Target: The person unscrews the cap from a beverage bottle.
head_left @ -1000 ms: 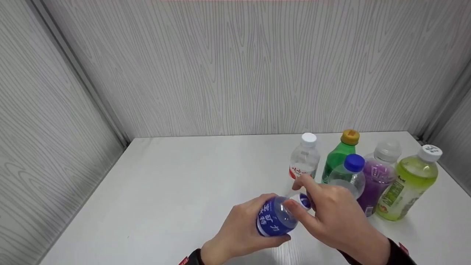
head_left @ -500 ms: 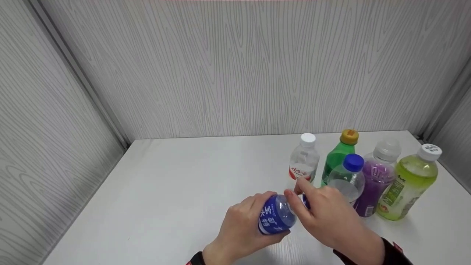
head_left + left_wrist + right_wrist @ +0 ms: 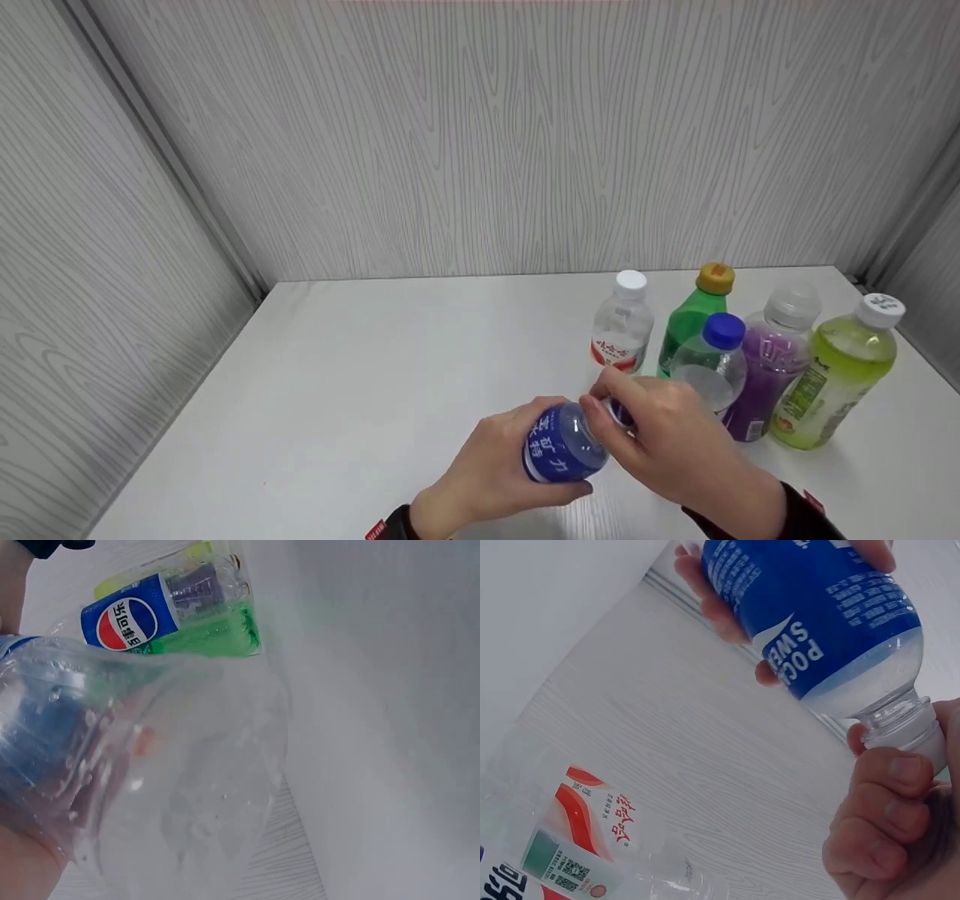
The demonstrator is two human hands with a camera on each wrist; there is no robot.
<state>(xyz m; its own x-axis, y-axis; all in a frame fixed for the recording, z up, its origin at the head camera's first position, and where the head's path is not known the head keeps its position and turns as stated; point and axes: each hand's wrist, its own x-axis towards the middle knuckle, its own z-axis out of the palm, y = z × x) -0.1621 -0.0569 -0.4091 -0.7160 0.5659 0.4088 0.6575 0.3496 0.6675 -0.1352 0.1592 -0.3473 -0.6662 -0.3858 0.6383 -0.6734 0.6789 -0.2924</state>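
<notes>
My left hand (image 3: 502,465) grips a clear plastic bottle with a blue label (image 3: 559,446), its fingers wrapped round the label. The bottle is tilted, its neck toward my right hand (image 3: 667,435). In the right wrist view, the fingers of that hand are curled round the white cap (image 3: 911,742) at the bottle's neck. Droplets cling inside the clear base of the bottle (image 3: 187,765), which fills much of the left wrist view. From the head view most of the cap is hidden behind the right thumb and forefinger.
Behind and right of my hands stand a white-capped clear bottle (image 3: 622,330), a green bottle (image 3: 686,322), a blue-capped clear bottle (image 3: 709,367), a purple bottle (image 3: 761,375) and a yellow-green drink bottle (image 3: 836,375). The white tabletop (image 3: 360,375) meets a wood-grain panel (image 3: 465,150).
My right forefinger has gone from stretched out beside the cap to curled against it, and the thumb has shifted over it. The left hand keeps its hold on the tilted bottle.
</notes>
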